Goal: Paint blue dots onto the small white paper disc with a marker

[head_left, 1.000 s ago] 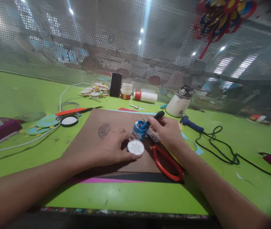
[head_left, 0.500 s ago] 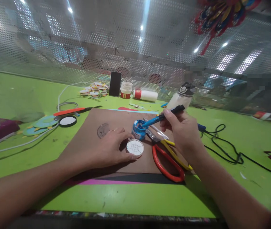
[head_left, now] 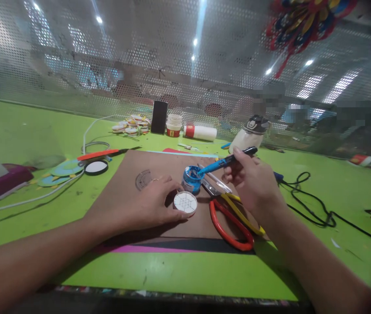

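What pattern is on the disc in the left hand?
Dark lines forming a hexagonal, web-like figure on the white disc; head view.

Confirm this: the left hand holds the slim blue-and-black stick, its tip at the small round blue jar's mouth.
Wrong hand: in the head view, the right hand holds the slim blue-and-black stick; its tip is at the mouth of the small round blue jar.

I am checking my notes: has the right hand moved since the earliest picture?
Yes. The right hand has moved to the right, farther from the jar.
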### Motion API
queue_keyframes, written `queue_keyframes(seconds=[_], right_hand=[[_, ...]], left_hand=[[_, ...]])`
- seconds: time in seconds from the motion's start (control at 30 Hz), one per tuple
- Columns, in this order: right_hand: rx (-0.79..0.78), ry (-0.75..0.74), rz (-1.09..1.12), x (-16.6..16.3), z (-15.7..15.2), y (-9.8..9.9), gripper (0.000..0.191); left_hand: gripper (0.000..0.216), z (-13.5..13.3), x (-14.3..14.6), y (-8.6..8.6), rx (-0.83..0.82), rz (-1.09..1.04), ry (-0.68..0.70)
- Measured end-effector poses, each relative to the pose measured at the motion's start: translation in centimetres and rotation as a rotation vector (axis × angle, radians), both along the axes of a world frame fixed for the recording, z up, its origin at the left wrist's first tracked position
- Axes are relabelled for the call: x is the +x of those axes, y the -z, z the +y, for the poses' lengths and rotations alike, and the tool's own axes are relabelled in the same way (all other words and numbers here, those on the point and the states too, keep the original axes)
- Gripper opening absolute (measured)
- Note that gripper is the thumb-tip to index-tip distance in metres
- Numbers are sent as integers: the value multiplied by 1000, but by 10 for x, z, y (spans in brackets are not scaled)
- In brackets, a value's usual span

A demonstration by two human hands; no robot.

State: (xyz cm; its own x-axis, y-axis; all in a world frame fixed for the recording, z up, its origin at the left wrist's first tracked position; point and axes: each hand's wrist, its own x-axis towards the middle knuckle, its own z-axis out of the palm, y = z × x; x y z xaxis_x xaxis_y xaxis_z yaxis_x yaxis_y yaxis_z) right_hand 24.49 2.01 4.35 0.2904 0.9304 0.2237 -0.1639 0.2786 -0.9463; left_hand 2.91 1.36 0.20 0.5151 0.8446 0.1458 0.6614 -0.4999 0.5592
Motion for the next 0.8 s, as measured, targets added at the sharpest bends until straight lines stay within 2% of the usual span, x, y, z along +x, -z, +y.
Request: queue_keyframes(seconds=[0.23,0.37,0.53,0.67,0.8], right_hand=[[-5,-67,-73,-6,-11,0,36],[89,-67,-291,-9,-20,5,30],[195,-41,-617,-16,-30,8,26],[249,-37,-747,-18,-32,11,29],[225,-67,-800,-16,-30,18,33]], left_hand=[[31,-5,2,-8,-37,-26,8],[26,-6,3,-11,-31,-30,24],[36,-5,2,-9,-19,-3,-23],[36,-4,2,-6,-3,6,-19],[29,-5,3,-7,-15,-17,14]])
